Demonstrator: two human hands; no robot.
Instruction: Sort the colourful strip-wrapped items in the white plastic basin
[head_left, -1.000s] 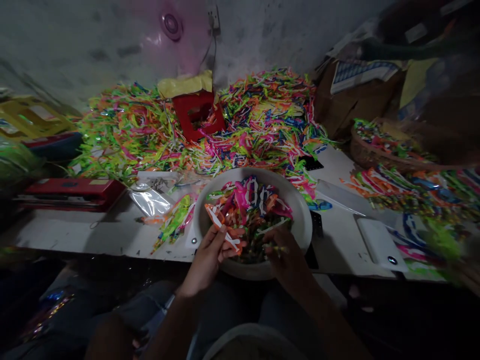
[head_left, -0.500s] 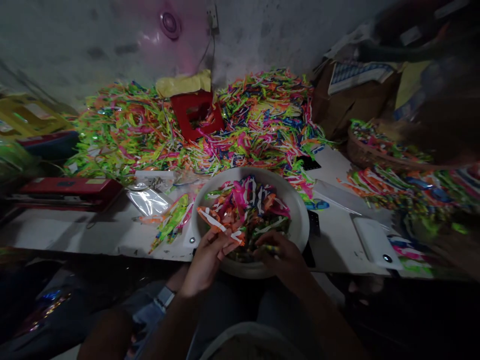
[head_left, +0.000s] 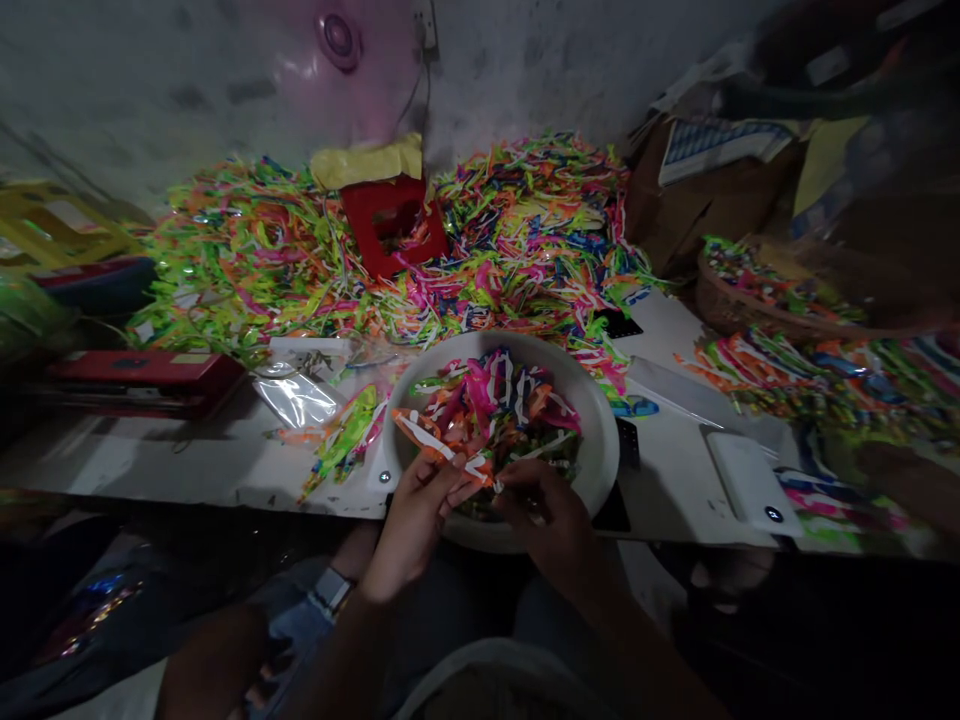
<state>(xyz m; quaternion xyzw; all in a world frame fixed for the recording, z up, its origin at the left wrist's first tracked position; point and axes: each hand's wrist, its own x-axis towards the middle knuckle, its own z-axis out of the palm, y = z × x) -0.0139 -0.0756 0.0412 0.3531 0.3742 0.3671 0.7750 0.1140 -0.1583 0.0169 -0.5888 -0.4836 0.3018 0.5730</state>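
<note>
My left hand (head_left: 418, 515) pinches a thin orange-and-white plastic piece (head_left: 431, 440) over the near side of a white bowl (head_left: 600, 430). My right hand (head_left: 547, 515) is closed at that piece's right tip, its thumb and fingertips together around something small and pale that I cannot make out. Inside the bowl lies a heap of similar folded pieces (head_left: 484, 395) in pink, orange, white and blue.
A large pile of bright strips (head_left: 525, 230) covers the back of the table around a red stand (head_left: 390, 225). On the left are a red box (head_left: 150, 375) and a clear bag (head_left: 300, 400). A white device (head_left: 750, 485) and a brown basket (head_left: 787, 315) stand at right, with another person's hand (head_left: 900, 480).
My right hand has moved up and left, from the bowl's contents to the tip of the orange-and-white piece. My left hand has stayed nearly still.
</note>
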